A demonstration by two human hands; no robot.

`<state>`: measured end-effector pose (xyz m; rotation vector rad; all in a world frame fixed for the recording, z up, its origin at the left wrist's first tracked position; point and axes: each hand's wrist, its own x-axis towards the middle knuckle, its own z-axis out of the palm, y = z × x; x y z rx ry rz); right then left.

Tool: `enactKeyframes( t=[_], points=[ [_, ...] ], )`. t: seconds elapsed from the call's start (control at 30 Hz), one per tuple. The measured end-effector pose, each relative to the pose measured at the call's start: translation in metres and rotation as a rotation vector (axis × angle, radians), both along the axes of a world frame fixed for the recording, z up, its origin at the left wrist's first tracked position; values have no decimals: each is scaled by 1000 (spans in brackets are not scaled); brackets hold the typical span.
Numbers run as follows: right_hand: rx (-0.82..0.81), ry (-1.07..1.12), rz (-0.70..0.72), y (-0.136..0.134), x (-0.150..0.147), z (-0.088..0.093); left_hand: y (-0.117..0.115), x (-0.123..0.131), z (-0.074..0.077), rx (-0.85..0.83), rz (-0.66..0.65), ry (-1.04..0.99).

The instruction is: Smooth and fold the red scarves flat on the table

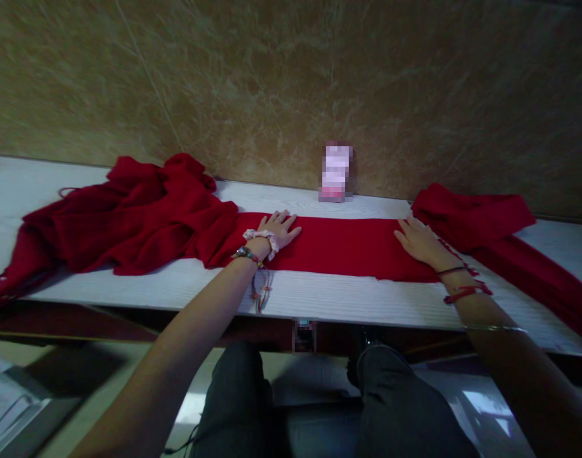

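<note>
A long piece of red fabric, like a scarf (341, 248), lies across the white tabletop, its middle stretch smooth and flat. My left hand (278, 230) rests palm down on this flat stretch near its left end, fingers spread. Close to the right end, my right hand (419, 242) also presses flat on the cloth with its fingers out. Left of my left hand the red fabric is bunched in a loose, wrinkled heap. Beyond my right hand more red cloth (476, 216) lies crumpled, with a strip trailing toward the table's right front edge.
A brown marbled wall (271, 95) rises behind the narrow white table (166, 289). A blurred-out pink and white item (336, 172) stands against the wall. My knees are below the table's front edge. A light-coloured box-like object (14, 407) is at the lower left.
</note>
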<state>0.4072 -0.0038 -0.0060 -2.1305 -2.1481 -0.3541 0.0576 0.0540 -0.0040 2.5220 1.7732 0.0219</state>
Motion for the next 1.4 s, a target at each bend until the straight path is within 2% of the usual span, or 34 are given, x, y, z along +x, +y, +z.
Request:
enactKeyframes(
  t=[0.1, 0.23, 0.33, 0.4, 0.53, 0.67, 0.77, 0.97, 1.17, 1.4],
  points=[
    [24, 12, 152, -12, -38, 18, -3, 1, 3, -16, -5, -5],
    [-53, 47, 393, -21, -112, 32, -3, 1, 2, -5, -6, -24],
    [-139, 67, 446, -20, -153, 25, -1, 0, 0, 8, -17, -34],
    [-184, 84, 440, -19, -165, 15, -1, 0, -1, 18, -27, -39],
    [-160, 98, 410, -18, -166, -3, -2, 0, -4, 38, -28, -42],
    [-114, 98, 411, -17, -162, -8, 2, -15, -4, 39, -98, -23],
    [-113, 102, 408, -17, -163, -9, 8, -44, -4, 55, -155, 15],
    [-127, 111, 393, -17, -165, -8, 16, -105, -3, 60, -142, 88],
    [-127, 124, 388, -18, -165, -6, 22, -141, 10, 72, -52, 190],
    [-120, 149, 383, -17, -164, -6, 18, -207, 32, 134, 86, 257]
  ],
)
